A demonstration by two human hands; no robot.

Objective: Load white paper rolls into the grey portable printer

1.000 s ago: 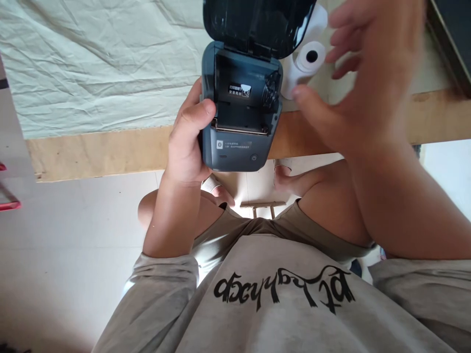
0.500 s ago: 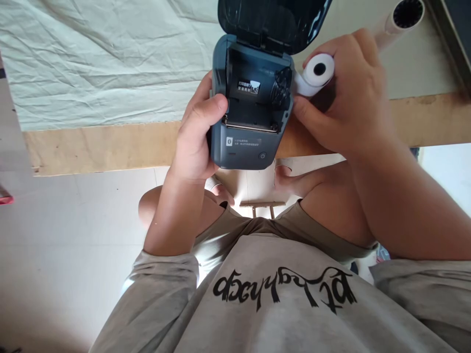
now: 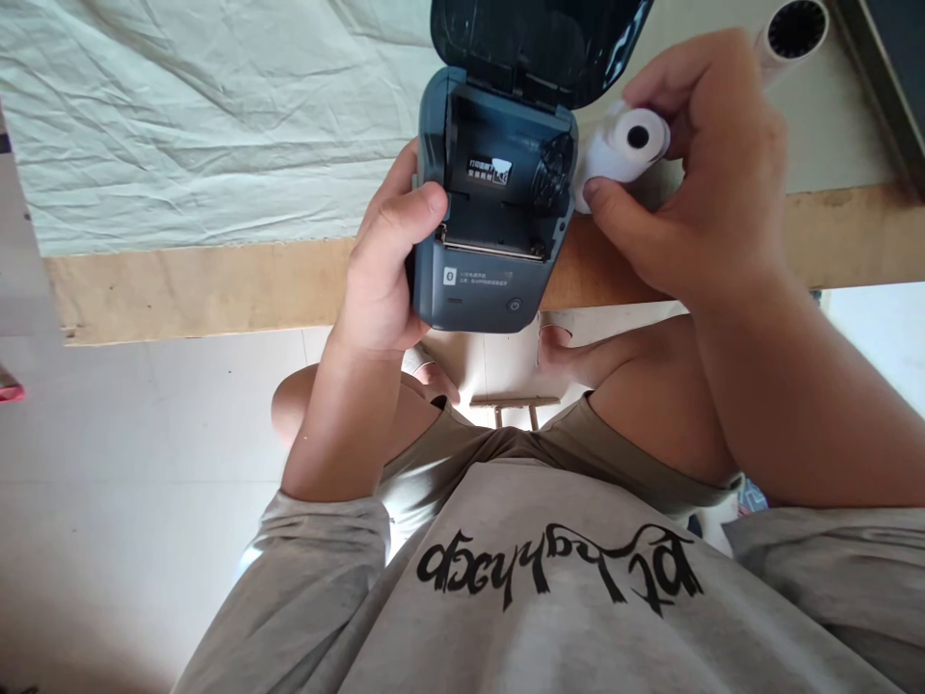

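A dark blue label printer (image 3: 481,280) is held above the table's front edge, its glossy black lid (image 3: 535,48) tipped back so the inner bay shows. Wrapped round the printer's left side is my left hand (image 3: 386,251), thumb on the rim of the bay. My right hand (image 3: 715,173) grips a small white paper roll (image 3: 614,154) between thumb and fingers, just right of the printer. The roll's dark core hole faces me. Part of its paper lies behind the printer's right edge, so I cannot tell whether they touch.
Crumpled pale green cloth (image 3: 217,116) covers the table's left part, behind a bare wooden edge (image 3: 202,294). At the back right stands a white cylinder with a dark top (image 3: 795,34). Beside it lies a dark flat object with a metal-like rim (image 3: 882,87).
My right hand has shifted slightly right, its fingers spread a little more around the paper roll, which has turned and moved slightly right. The printer and my left hand stay nearly still.
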